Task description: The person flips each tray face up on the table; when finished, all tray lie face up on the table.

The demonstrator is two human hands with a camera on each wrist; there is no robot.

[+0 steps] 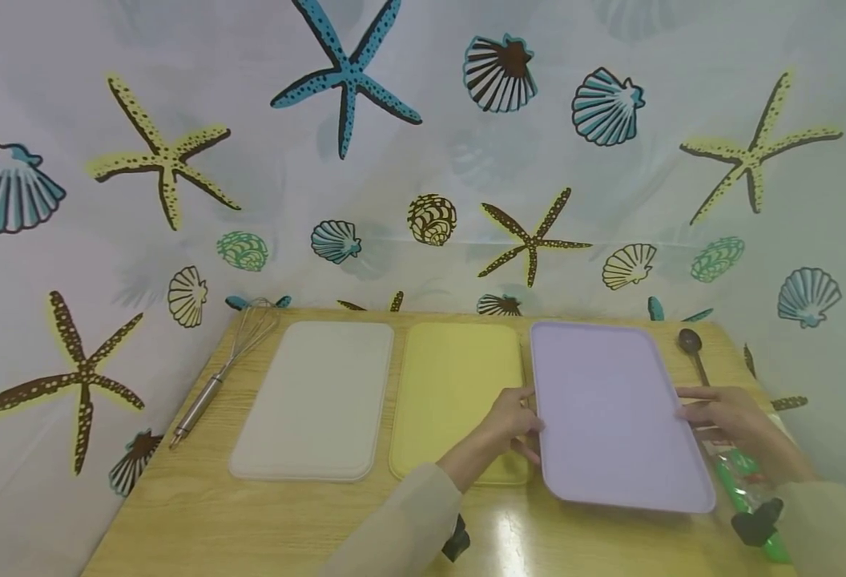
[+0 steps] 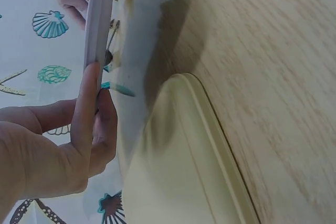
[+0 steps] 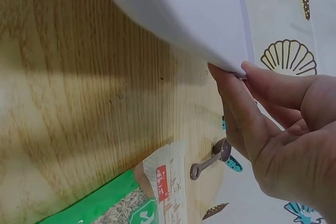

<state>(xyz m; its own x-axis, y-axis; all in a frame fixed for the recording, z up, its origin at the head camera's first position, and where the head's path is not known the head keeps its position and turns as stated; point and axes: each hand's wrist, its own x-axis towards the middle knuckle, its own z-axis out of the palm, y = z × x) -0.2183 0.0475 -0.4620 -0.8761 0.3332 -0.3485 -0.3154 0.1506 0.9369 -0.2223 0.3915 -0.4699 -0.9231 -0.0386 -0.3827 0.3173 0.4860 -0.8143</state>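
Observation:
A purple tray (image 1: 614, 417) is held by its two long sides above the right part of the table. My left hand (image 1: 515, 421) grips its left edge, and in the left wrist view the thumb and fingers of that hand (image 2: 63, 145) pinch the rim. On the opposite edge my right hand (image 1: 729, 417) pinches the rim between thumb and fingers, as the right wrist view shows. Bare wood shows beneath the raised tray. Left of it, a yellow tray (image 1: 459, 393) lies flat on the table, close under my left hand.
A white tray (image 1: 315, 401) lies flat further left, beside a whisk (image 1: 210, 393). At the right stand a dark spoon (image 1: 691, 343) and a green packet of seeds (image 3: 121, 203), partly under my right arm. A patterned curtain (image 1: 423, 144) rises behind the wooden table (image 1: 214, 521).

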